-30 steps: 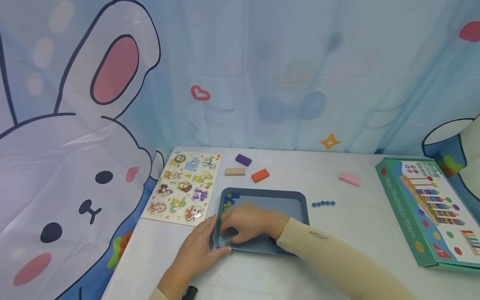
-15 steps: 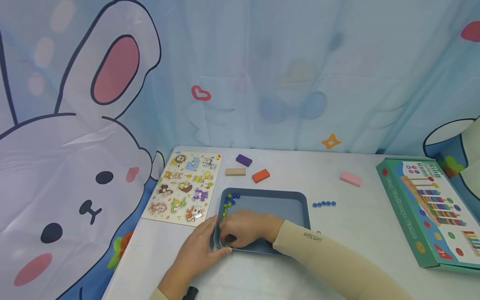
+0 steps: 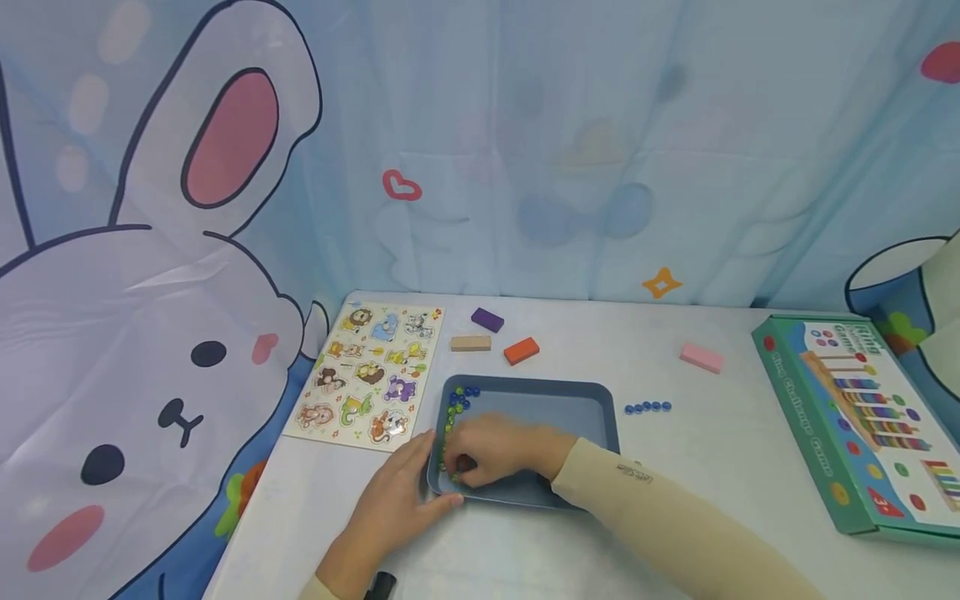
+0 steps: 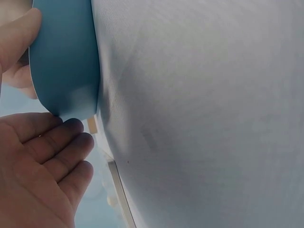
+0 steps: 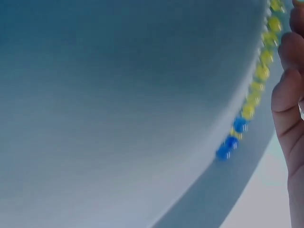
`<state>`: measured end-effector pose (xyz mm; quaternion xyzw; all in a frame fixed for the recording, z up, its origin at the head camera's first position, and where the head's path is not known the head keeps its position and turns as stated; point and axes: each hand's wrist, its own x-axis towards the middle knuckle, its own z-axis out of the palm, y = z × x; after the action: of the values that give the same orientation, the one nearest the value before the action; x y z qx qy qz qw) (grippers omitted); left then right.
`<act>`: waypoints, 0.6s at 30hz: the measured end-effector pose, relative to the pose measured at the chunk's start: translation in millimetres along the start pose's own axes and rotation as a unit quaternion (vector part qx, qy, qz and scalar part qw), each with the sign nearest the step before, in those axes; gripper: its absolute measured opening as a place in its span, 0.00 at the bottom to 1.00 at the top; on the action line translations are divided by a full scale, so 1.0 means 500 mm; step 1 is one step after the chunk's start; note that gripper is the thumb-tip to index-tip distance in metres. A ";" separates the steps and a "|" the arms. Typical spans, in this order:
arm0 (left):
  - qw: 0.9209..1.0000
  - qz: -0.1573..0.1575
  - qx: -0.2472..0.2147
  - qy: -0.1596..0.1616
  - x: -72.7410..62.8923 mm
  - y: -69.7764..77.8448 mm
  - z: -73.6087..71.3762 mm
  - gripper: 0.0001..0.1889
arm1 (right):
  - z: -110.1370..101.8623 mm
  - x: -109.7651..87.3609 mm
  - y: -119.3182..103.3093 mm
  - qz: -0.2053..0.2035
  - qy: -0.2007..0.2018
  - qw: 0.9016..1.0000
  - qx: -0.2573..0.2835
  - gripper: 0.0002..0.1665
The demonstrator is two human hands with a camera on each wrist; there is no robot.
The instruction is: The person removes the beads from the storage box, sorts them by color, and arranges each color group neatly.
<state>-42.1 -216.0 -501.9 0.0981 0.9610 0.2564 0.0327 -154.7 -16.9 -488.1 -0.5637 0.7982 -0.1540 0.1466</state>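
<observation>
A grey-blue tray lies on the white table. Along its left wall run yellow-green marbles, with several blue marbles toward the far corner. My right hand is low inside the tray at the near left corner, fingers bent over the marbles there. I cannot tell whether a marble sits between its fingertips, which are partly hidden. My left hand rests against the tray's outer left corner, thumb at the front rim; in the left wrist view its extended fingers reach the tray's wall.
Right of the tray is a row of blue marbles. Behind it lie purple, tan and orange blocks. A pink block and green game box are at right, an animal puzzle board at left.
My right hand has dipped toward the tray's near left corner and lifted back slightly, and more yellow-green marbles show beside it. The left hand stays at the corner.
</observation>
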 end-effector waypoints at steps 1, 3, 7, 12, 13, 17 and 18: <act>1.000 -0.002 0.001 -0.001 0.001 0.000 0.000 0.58 | -0.006 -0.005 0.002 0.008 0.010 1.000 0.006 0.05; 1.000 -0.008 0.002 -0.005 0.002 0.000 0.001 0.58 | -0.022 -0.015 0.005 0.018 0.029 0.999 0.021 0.05; 1.000 -0.013 0.005 -0.007 0.002 0.000 0.001 0.59 | -0.052 -0.035 0.011 0.032 0.070 0.997 0.019 0.05; 1.000 -0.013 0.000 -0.003 0.002 0.004 -0.001 0.58 | -0.080 -0.063 0.023 0.059 0.115 0.992 -0.007 0.04; 1.000 -0.014 -0.001 -0.003 0.002 0.005 -0.001 0.58 | -0.085 -0.070 0.026 0.063 0.122 0.991 -0.007 0.04; 1.000 -0.019 -0.002 -0.007 0.001 0.009 -0.002 0.58 | -0.102 -0.098 0.038 0.082 0.141 0.987 -0.011 0.04; 1.000 -0.021 -0.001 -0.007 0.000 0.010 -0.003 0.58 | -0.106 -0.106 0.042 0.088 0.146 0.985 -0.014 0.04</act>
<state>-41.6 -212.3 -498.3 0.0797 0.9623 0.2561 0.0451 -177.1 44.4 -445.6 -0.4648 0.8594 -0.2102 0.0340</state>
